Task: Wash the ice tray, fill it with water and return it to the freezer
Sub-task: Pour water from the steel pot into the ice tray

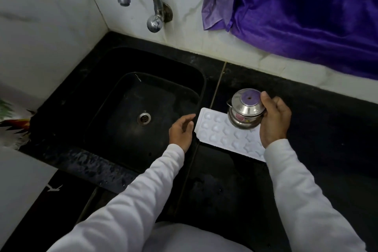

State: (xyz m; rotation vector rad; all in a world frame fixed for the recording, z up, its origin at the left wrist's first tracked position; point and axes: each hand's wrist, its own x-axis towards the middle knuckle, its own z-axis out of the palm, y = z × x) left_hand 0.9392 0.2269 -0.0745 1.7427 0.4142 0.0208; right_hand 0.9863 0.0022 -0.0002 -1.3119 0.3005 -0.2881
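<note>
A white ice tray with round cups lies on the black counter just right of the sink. My right hand grips a small lidded steel pot and holds it over the tray's far end. My left hand hovers with relaxed fingers at the tray's left edge, above the sink rim, holding nothing. Part of the tray is hidden under the pot and my right wrist.
A black sink with a steel drain lies to the left. A chrome tap juts from the white tiled wall above it; no water runs. A purple cloth hangs at the back right. The black counter stretches right.
</note>
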